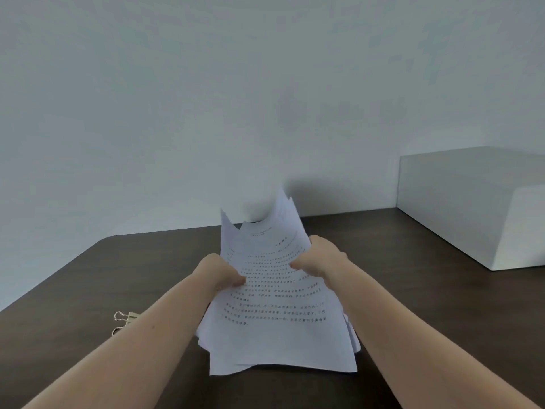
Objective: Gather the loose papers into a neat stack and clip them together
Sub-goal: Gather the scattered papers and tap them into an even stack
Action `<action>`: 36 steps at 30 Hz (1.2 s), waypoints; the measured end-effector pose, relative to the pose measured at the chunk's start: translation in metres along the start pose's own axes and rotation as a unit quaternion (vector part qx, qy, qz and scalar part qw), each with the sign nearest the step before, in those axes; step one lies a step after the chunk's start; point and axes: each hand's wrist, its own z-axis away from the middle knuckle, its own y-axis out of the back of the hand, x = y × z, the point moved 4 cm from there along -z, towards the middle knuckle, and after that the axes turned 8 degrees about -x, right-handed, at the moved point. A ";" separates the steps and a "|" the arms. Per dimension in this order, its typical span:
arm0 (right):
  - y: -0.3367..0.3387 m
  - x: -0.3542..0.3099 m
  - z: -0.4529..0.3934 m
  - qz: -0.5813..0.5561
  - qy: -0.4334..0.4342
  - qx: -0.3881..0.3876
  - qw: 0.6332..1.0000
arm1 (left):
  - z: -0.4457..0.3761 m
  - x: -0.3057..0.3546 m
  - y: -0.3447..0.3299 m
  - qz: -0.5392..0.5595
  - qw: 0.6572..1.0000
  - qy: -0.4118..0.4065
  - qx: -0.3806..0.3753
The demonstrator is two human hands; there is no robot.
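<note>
A bundle of white printed papers (pixel 277 305) is held tilted over the dark table, its sheets uneven, with corners sticking out at the top and bottom. My left hand (pixel 219 270) grips the left edge of the bundle, thumb on the top sheet. My right hand (pixel 320 258) grips the right edge, thumb also on the printed face. A metal binder clip (pixel 125 318) lies on the table to the left, partly hidden behind my left forearm.
The dark brown table (pixel 118 276) ends at a pale wall behind. A white box (pixel 477 208) stands at the back right of the table.
</note>
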 end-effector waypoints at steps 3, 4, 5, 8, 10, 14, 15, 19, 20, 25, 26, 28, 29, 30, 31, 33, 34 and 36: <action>0.002 -0.002 -0.003 -0.024 0.007 0.003 1.000 | 0.001 0.001 -0.001 -0.059 0.998 -0.006 0.005; 0.003 -0.002 -0.004 -0.038 0.012 0.000 0.999 | 0.001 0.002 -0.001 -0.066 0.998 -0.006 0.005; 0.004 -0.001 -0.005 -0.047 0.017 -0.006 0.999 | 0.001 0.003 -0.001 -0.063 0.998 -0.006 0.003; 0.002 0.002 -0.006 -0.040 0.009 -0.022 0.999 | 0.004 0.007 -0.003 -0.017 1.000 -0.001 -0.008; 0.001 0.005 -0.008 -0.019 0.000 -0.015 1.000 | 0.005 0.009 -0.005 0.017 1.000 0.007 -0.015; 0.003 0.011 -0.011 -0.042 -0.014 -0.009 0.999 | 0.004 0.007 -0.008 0.007 1.000 0.010 0.003; 0.004 0.011 -0.010 -0.058 -0.012 -0.011 0.998 | 0.003 0.006 -0.008 0.024 1.000 0.012 0.006; 0.014 0.018 -0.009 -0.177 0.002 0.000 0.984 | 0.009 -0.001 -0.006 0.142 0.990 0.005 0.011; 0.015 0.020 -0.009 -0.205 -0.002 -0.013 0.979 | 0.012 -0.003 -0.006 0.172 0.985 0.001 0.014; 0.017 0.024 -0.005 -0.232 0.037 -0.039 0.971 | 0.022 -0.013 -0.007 0.283 0.958 -0.043 0.005; 0.019 0.022 -0.004 -0.232 0.067 -0.031 0.970 | 0.024 -0.014 -0.005 0.310 0.949 -0.060 0.000; 0.024 0.018 -0.002 -0.230 0.144 -0.014 0.962 | 0.029 -0.013 -0.002 0.369 0.923 -0.105 -0.014; 0.026 0.016 0.001 -0.243 0.176 -0.008 0.954 | 0.032 -0.012 0.000 0.391 0.911 -0.127 -0.028; 0.028 0.016 0.004 -0.271 0.195 -0.005 0.943 | 0.034 -0.012 0.002 0.404 0.902 -0.145 -0.044; 0.030 0.016 0.007 -0.301 0.204 -0.010 0.931 | 0.036 -0.011 0.004 0.410 0.896 -0.159 -0.061; 0.032 0.015 0.012 -0.346 0.224 -0.030 0.910 | 0.040 -0.008 0.007 0.417 0.885 -0.181 -0.097; 0.032 0.013 0.013 -0.363 0.234 -0.035 0.901 | 0.042 -0.007 0.010 0.421 0.881 -0.189 -0.107; 0.036 0.010 0.016 -0.390 0.249 -0.029 0.886 | 0.045 -0.002 0.018 0.422 0.877 -0.205 -0.110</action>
